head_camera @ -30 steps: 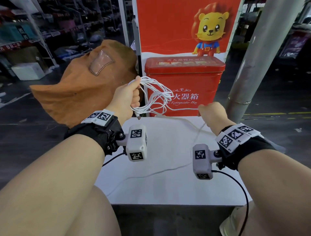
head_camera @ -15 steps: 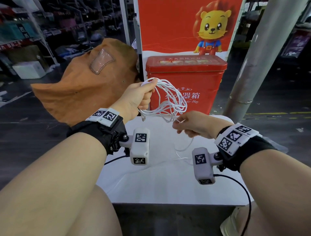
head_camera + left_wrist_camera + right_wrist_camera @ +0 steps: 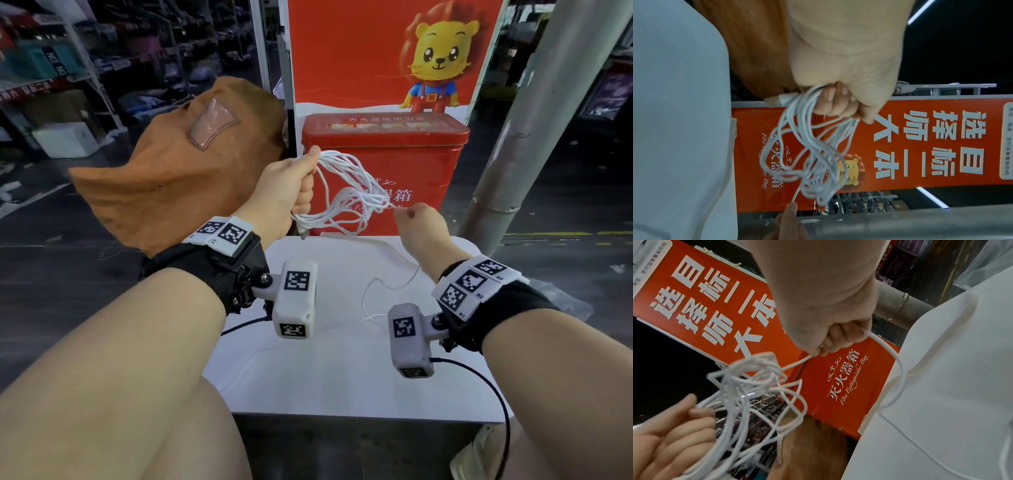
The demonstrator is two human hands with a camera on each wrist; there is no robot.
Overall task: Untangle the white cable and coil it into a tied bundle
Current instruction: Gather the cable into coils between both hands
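Head view: left hand (image 3: pixel 286 186) raised above the white bench (image 3: pixel 342 359), fingers curled round a bunch of white cable (image 3: pixel 349 192) loops; right hand (image 3: pixel 423 226) just beside, pinching one strand, slack trailing onto the bench. Red box (image 3: pixel 411 150) behind, brown bag (image 3: pixel 178 178) to the left.

Left wrist view: fist clamped on gathered loops (image 3: pixel 812 146), plug end (image 3: pixel 781 99) sticking out beside the fingers.

Right wrist view: fingers (image 3: pixel 840 339) closed on a single strand (image 3: pixel 888 353) running through the fist.
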